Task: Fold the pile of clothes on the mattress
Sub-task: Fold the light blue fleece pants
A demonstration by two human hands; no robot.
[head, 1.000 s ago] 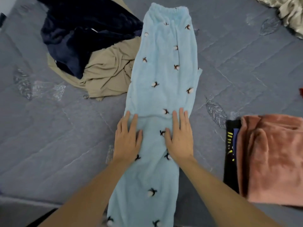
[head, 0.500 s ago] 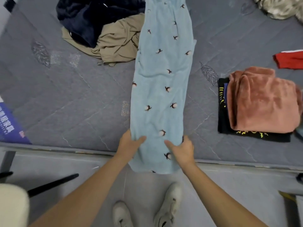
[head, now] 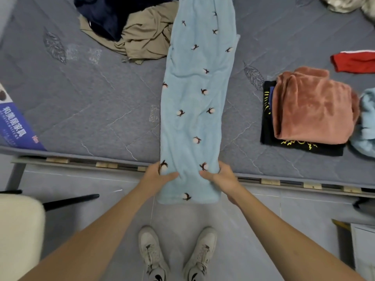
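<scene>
Since a second ago, you've slid both hands from mid-leg down to the cuff end of the blue fleece pants (head: 194,110). Your left hand (head: 160,176) and right hand (head: 222,176) each pinch a side there, at the near edge of the mattress (head: 91,102), the cuffs hanging over it.

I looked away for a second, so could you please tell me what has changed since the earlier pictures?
Both hands slid from pressing flat on the light blue pants down to the hem end, where the left hand and right hand now grip its edges. The pants stay stretched along the mattress; the folded stack is untouched.
</scene>
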